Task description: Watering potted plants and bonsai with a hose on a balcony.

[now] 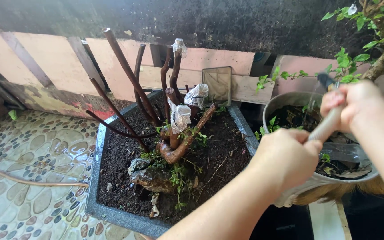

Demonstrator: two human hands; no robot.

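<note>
While both fists close fully round it, the pale tool handle slants over the grey round pot of soil; left hand low, right hand high; it looks stiff, light, best gripped mid-shaft; its blurred tip cannot be judged.

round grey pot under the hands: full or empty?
Partly full: the round grey pot holds dark soil and dead leaves below its rim.

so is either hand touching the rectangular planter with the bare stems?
No: both the left hand and right hand grip a tool handle over the round pot, clear of the rectangular planter.
</note>
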